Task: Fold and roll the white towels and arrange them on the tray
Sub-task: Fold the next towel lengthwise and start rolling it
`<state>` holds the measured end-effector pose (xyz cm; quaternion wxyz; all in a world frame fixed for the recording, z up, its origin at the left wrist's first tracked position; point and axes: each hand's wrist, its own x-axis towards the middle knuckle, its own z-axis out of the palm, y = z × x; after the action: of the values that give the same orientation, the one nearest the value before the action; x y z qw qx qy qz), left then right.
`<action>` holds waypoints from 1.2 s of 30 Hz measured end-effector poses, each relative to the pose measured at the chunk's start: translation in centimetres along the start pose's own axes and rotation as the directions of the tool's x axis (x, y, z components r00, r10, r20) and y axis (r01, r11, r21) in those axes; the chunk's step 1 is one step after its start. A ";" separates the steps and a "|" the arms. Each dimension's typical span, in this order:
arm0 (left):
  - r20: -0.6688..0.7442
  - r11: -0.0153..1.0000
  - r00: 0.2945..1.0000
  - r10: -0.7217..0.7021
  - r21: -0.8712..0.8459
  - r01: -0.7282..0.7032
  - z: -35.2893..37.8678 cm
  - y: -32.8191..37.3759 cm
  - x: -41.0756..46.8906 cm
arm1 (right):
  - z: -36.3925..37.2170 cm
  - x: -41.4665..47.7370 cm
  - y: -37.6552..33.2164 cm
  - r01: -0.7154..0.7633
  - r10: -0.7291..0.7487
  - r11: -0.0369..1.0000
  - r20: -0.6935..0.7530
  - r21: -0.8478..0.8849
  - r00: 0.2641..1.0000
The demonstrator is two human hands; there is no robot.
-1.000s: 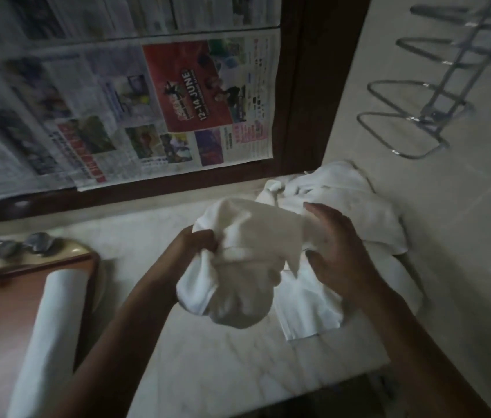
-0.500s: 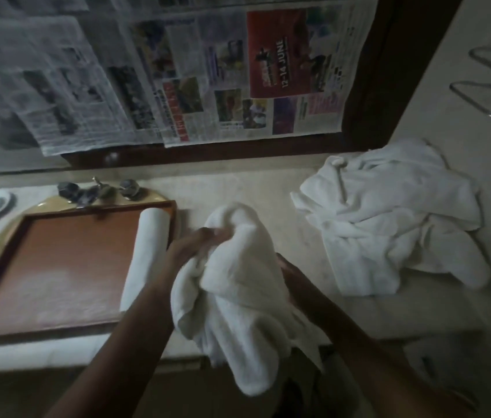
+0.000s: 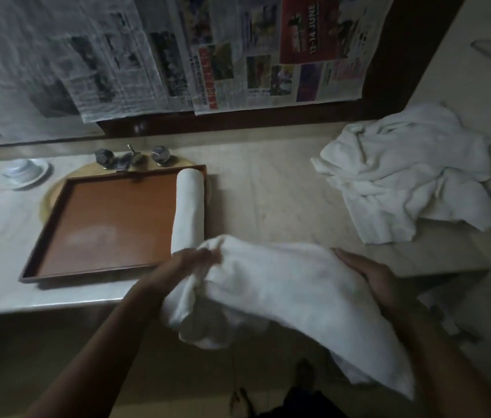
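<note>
White towel (image 3: 283,291) hangs crumpled between the two hands, off the near edge of the counter (image 3: 268,206) and sagging toward the floor — thick, soft terry, limp, with no clean edge showing; the left hand (image 3: 191,263) grips its left end, fingers curled into a wad of cloth, though blur smears the detail; the right hand (image 3: 365,273) lies against the right side with fingers fairly straight and the thumb hidden under the fabric, so I cannot tell whether it pinches or only supports; the step looks like opening the cloth out for folding, and to do it well I would find two corners of one edge, shake it flat, lay it on the bare stone between the tray (image 3: 111,218) and the heap of unfolded towels (image 3: 407,170), and smooth it before folding lengthwise — a roll started on wrinkles comes out lumpy; beyond the hands the tray is a shallow square with a raised dark rim and a smooth reddish-brown floor, and one rolled towel (image 3: 188,206) lies along its right wall, a tight even cylinder worth matching in width; to the right, well apart, the heap sprawls loose and creased on the pale marbled stone; farther back stand metal taps (image 3: 131,156) and a small white dish (image 3: 25,173), and newspaper sheets (image 3: 238,55) cover the wall
</note>
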<state>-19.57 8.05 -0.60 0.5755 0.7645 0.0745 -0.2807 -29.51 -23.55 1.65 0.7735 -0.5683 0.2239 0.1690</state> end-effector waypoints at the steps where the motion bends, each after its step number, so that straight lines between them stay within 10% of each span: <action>1: 0.073 0.982 0.996 0.041 0.180 -0.054 0.4 -1.1 -0.2 | -0.1 -0.2 -0.3 -0.006 0.006 0.999 -0.016 0.032 1.000; 4: 0.203 0.754 0.969 0.140 0.612 -0.237 3.0 -4.9 0.0 | 0.6 0.8 -1.4 0.055 -0.056 0.998 0.029 0.019 0.998; 9: 0.319 0.602 0.780 0.538 0.503 -0.621 8.9 -4.6 -3.6 | 2.7 3.5 1.6 0.014 -0.014 0.999 -0.004 0.038 1.000; 18: 0.101 0.528 0.593 0.799 0.356 -0.771 9.1 -0.5 -3.1 | 3.4 5.4 0.2 0.071 -0.071 0.945 0.013 -0.320 0.997; 24: -0.052 0.693 0.691 0.721 0.085 -0.716 8.4 3.6 -1.7 | 4.1 4.6 -0.5 0.154 -0.128 0.967 0.131 -0.204 0.983; 28: -0.063 0.730 0.728 0.682 0.098 -0.676 8.1 5.1 -1.0 | 4.1 4.4 1.3 0.361 -0.317 0.696 0.186 -0.621 0.930; 33: -0.019 0.818 0.818 0.575 0.030 -0.575 6.3 5.9 -1.5 | 1.2 5.4 3.0 0.166 -0.338 0.353 0.040 -0.921 0.940; 36: -0.053 0.877 0.878 0.477 0.102 -0.470 3.4 4.9 -0.1 | -1.8 5.2 1.4 0.093 -0.316 0.352 -0.025 -0.931 0.948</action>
<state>-18.64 3.31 2.97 0.5898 0.7938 -0.1049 -0.1049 -26.11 -24.78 -2.76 0.3142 -0.9383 0.0956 0.1080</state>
